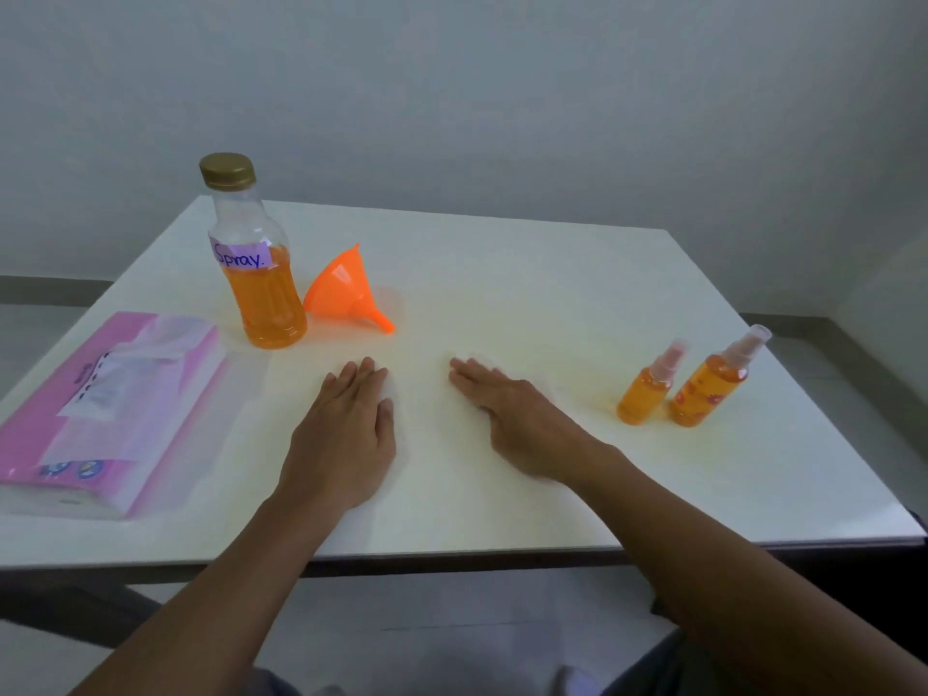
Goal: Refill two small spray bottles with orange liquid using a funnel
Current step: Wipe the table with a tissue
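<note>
A large clear bottle (261, 273) labelled "Spray", gold cap on, stands at the back left, about half full of orange liquid. An orange funnel (341, 288) lies on its side just right of it. Two small spray bottles stand upright at the right, both holding orange liquid with their pump tops on: a shorter one (645, 394) and a taller one (710, 389), close together. My left hand (346, 429) rests flat on the white table (502, 273), fingers straight. My right hand (507, 419) lies flat beside it, fingers pointing left. Neither hand holds anything.
A pink pack of tissues (100, 414) lies at the table's left edge. The near table edge runs just below my forearms. A grey wall stands behind the table.
</note>
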